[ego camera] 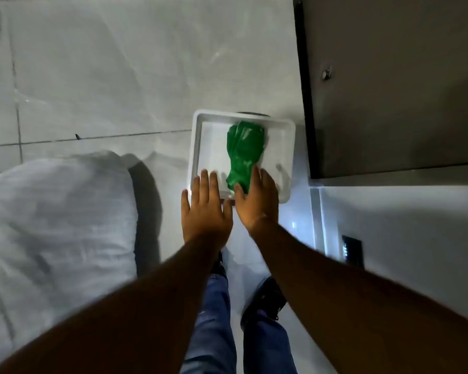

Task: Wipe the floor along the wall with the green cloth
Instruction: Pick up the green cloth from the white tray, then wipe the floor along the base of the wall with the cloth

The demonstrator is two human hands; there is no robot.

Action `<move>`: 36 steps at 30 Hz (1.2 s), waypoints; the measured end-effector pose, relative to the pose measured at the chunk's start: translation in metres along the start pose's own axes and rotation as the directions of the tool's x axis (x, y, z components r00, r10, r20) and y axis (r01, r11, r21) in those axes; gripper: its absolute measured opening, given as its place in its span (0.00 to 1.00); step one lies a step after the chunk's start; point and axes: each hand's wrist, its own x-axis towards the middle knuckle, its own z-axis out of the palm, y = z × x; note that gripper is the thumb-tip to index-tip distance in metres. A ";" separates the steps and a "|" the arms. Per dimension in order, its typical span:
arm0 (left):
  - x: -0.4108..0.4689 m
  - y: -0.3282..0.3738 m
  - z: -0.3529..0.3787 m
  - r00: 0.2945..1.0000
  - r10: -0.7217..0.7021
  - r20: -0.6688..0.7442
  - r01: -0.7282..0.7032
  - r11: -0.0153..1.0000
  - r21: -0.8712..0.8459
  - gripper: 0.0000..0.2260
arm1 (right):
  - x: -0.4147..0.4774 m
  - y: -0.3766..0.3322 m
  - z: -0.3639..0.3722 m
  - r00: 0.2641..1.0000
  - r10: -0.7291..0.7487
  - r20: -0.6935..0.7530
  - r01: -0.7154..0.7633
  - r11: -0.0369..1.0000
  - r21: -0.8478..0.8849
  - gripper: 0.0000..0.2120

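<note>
A bunched green cloth (242,152) lies inside a white rectangular tray (196,147) that sits on the pale tiled floor next to the wall. My right hand (257,201) reaches over the tray's near rim, fingers spread, its fingertips touching the near end of the cloth without closing on it. My left hand (204,211) hovers beside it at the tray's near left corner, flat and open, holding nothing.
A dark cabinet or door panel (389,90) with a small metal knob (327,74) stands at the right. A white bed with bedding (52,225) fills the left. My jeans-clad legs and dark shoes (265,298) are below. A dark wall outlet (352,251) sits low on the right wall.
</note>
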 end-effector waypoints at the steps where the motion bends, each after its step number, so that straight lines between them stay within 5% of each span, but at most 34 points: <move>1: 0.009 -0.004 0.008 1.000 0.009 -0.029 -0.009 1.000 0.002 0.31 | 0.016 -0.004 0.014 0.999 0.036 -0.002 -0.036 0.999 0.027 0.36; 6: 0.034 -0.020 0.029 0.992 0.099 -0.084 -0.099 0.995 0.003 0.29 | 0.076 -0.025 0.055 0.955 0.280 0.098 -0.279 0.960 -0.019 0.54; 10: 0.050 -0.033 0.034 0.980 0.190 -0.062 -0.192 0.981 -0.021 0.29 | 0.105 -0.028 0.069 0.914 0.379 0.143 -0.373 0.925 -0.068 0.59; 14: 0.068 -0.040 0.022 0.957 0.280 -0.071 -0.279 0.960 0.028 0.28 | 0.115 -0.016 0.063 0.924 0.322 0.205 -0.349 0.931 0.109 0.45; 17: 0.066 -0.035 0.013 0.974 0.194 -0.113 -0.197 0.980 -0.013 0.27 | 0.117 -0.007 0.034 0.911 0.368 0.188 -0.408 0.873 0.268 0.30; 20: 0.046 -0.018 0.010 0.968 0.209 -0.141 -0.219 0.974 -0.058 0.24 | 0.100 -0.006 -0.007 0.945 0.304 0.119 -0.325 0.905 0.274 0.29; 24: 0.008 0.010 0.013 0.949 0.288 -0.125 -0.299 0.951 -0.082 0.20 | 0.044 0.020 -0.058 0.951 0.304 -0.055 -0.234 0.827 0.511 0.31; 29: -0.044 0.047 0.046 0.903 0.428 0.046 -0.425 0.903 -0.059 0.19 | -0.053 0.093 -0.060 0.822 0.490 -0.292 -0.243 0.764 0.598 0.32; 33: -0.068 0.057 0.095 0.847 0.503 0.174 -0.504 0.863 -0.039 0.20 | -0.092 0.161 -0.011 0.714 0.693 -0.098 -0.559 0.649 0.516 0.33; 36: -0.064 0.050 0.141 0.825 0.514 0.236 -0.519 0.854 -0.045 0.20 | -0.077 0.204 0.042 0.771 0.637 -0.005 -0.562 0.683 0.467 0.33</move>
